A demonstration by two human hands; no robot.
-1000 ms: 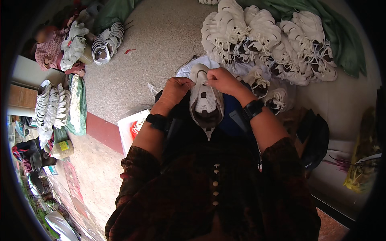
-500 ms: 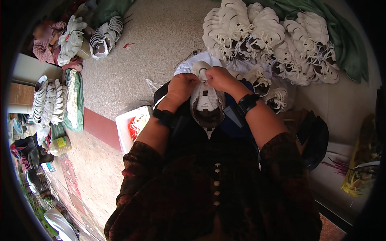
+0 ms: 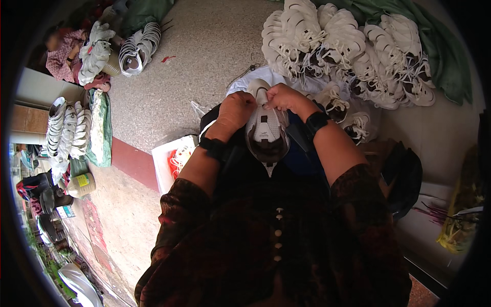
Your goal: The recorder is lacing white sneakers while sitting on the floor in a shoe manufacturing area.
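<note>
A white and grey shoe upper (image 3: 266,123) rests in my lap, its toe pointing away and its dark-lined heel opening toward me. At its left edge, near the eyelets, my left hand (image 3: 237,109) is closed with the fingers curled in. Opposite it, my right hand (image 3: 287,99) pinches thumb and fingers together over the shoe's throat. Whatever is between the fingertips, possibly a thin lace, is too small to make out. Dark bands circle both wrists.
Piled white laced shoes (image 3: 342,46) lie ahead right beside green sheeting (image 3: 447,71). A white box (image 3: 162,166) with red and white laces stands left of my lap. Farther left are rows of shoe uppers (image 3: 66,128), a plastic jug (image 3: 81,185) and another person (image 3: 64,59).
My fingertips have drawn slightly apart over the shoe's throat; they were close together before. The whole view has shifted a little, and the shoe stays in my lap.
</note>
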